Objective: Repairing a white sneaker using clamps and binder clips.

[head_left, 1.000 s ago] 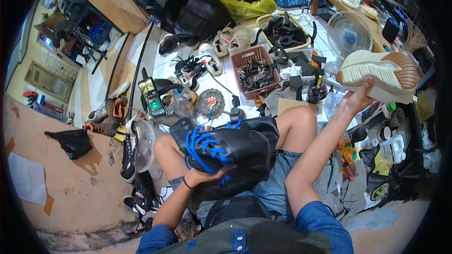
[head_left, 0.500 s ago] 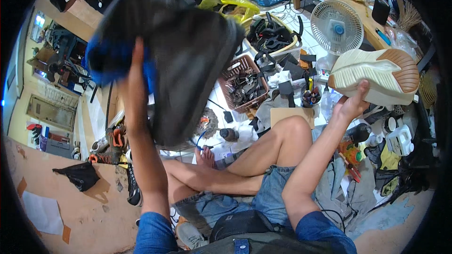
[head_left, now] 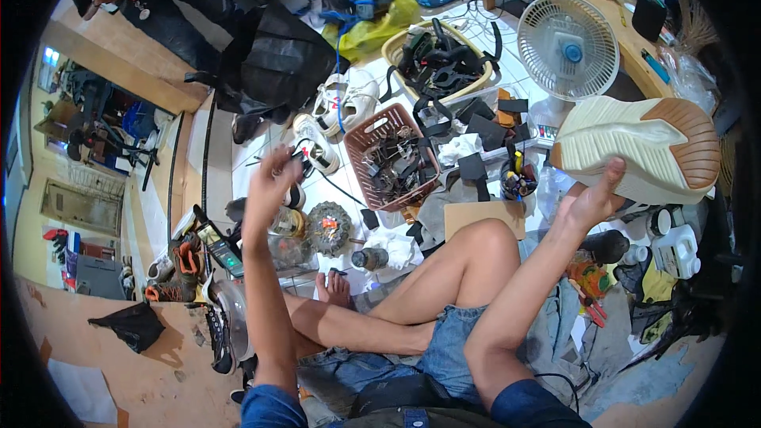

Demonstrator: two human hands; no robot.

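My right hand (head_left: 590, 208) grips a thick cream shoe sole (head_left: 626, 147) with a brown ribbed patch at one end, held up at the right with its tread facing me. The fingers behind the sole are hidden. My left hand (head_left: 277, 178) is raised at the left over the tiled floor, fingers loosely apart and slightly blurred, with nothing in them. Beyond it a black bag (head_left: 277, 51) lies on the floor. White shoes (head_left: 317, 143) with red marks stand beside that hand.
A brown basket (head_left: 380, 123) of metal clips and a cream basket (head_left: 483, 83) of black clamps stand ahead. The fan (head_left: 568, 47) is at the right, near a wooden bench (head_left: 602, 16). A phone (head_left: 219, 250) with a lit screen is at the left; a person (head_left: 158, 4) stands far left.
The black bag and the blue item have left my left hand; the bag now lies at the back, a blue item on the yellow bag. My left hand is lower, my right still holds the sole.
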